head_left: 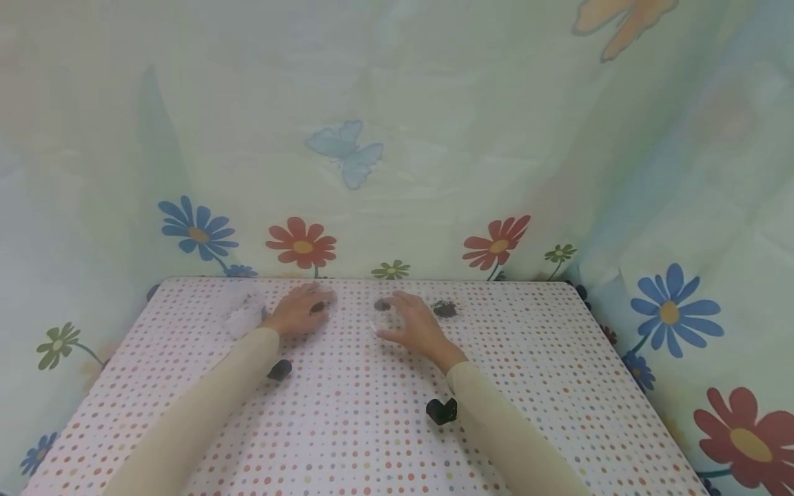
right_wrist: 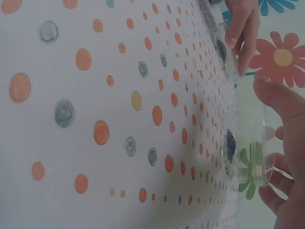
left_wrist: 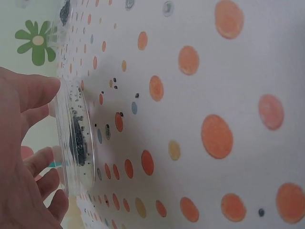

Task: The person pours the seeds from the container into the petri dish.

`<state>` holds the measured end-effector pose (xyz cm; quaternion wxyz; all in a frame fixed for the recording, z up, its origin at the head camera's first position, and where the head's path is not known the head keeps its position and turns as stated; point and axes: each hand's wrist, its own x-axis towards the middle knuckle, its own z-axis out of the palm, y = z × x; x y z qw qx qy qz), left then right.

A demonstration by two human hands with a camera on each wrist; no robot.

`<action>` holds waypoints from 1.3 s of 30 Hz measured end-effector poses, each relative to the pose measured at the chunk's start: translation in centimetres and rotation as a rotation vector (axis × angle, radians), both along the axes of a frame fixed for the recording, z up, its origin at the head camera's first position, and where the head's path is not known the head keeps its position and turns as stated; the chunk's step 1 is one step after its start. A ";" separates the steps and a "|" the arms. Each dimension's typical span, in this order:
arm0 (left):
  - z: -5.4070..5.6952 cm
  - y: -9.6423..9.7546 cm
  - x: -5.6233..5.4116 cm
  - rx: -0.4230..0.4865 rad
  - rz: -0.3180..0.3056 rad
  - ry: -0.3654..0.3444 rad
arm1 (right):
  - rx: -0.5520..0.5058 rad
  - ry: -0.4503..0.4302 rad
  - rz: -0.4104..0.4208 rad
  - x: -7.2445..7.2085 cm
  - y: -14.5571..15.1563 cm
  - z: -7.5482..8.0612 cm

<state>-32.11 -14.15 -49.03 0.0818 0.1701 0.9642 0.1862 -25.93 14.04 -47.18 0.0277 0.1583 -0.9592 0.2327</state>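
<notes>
My left hand (head_left: pixel 302 311) reaches to the far left-centre of the table. Its thumb and fingers grip the rim of a clear, shallow round dish (left_wrist: pixel 88 164) that looks like a petri dish, with black grains (left_wrist: pixel 77 140) inside. Some loose grains lie on the table beside it. My right hand (head_left: pixel 412 325) holds a clear round lid-like piece (right_wrist: pixel 259 143) by its edge, thumb on one side and fingers on the other. Just under this piece, a second clear dish with black grains (right_wrist: pixel 230 145) stands on the table, apart from it.
Another patch of black grains (head_left: pixel 444 308) lies right of my right hand. Left of my left hand is a pale, clear-looking patch with specks (head_left: pixel 243 311). The dotted table (head_left: pixel 347 427) meets a flowered curtain (head_left: pixel 422 193) at its back edge.
</notes>
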 end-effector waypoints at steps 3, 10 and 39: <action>-0.2 0.0 0.1 0.019 -0.006 -0.007 | -0.020 -0.009 -0.002 0.0 0.0 -0.2; -0.3 0.2 0.6 0.009 -0.013 -0.009 | -0.029 -0.020 -0.019 0.0 -0.2 -0.5; 0.2 0.0 0.0 -0.011 0.012 -0.018 | -0.046 -0.038 -0.030 -2.2 -0.7 -1.2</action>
